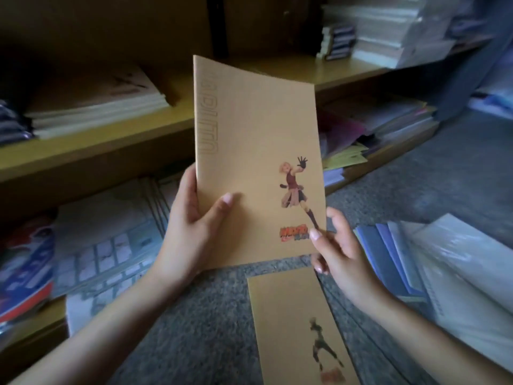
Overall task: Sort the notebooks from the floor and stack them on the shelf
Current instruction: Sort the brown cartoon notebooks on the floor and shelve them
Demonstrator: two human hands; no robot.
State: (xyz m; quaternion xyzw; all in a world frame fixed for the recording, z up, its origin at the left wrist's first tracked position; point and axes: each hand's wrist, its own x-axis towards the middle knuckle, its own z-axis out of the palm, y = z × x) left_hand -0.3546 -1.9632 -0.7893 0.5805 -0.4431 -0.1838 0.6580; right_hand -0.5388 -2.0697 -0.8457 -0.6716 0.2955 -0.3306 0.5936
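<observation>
I hold a tan notebook [249, 151] with a cartoon figure on its cover upright in front of the wooden shelf [91, 154]. My left hand [191, 226] grips its lower left edge, thumb across the cover. My right hand [341, 245] pinches its lower right corner. A second tan notebook [294, 323] with a dark figure lies flat on the grey floor below. A stack of brown-covered notebooks [94, 104] rests on the shelf's middle board at the left.
Blue and plastic-wrapped notebooks [433, 262] are piled on the floor at the right. The bottom shelf holds printed books [105, 240] and a red-and-blue pile [25, 268]. More stacks [388, 29] sit on the shelf at the upper right. Grey carpet [211, 323] shows between my arms.
</observation>
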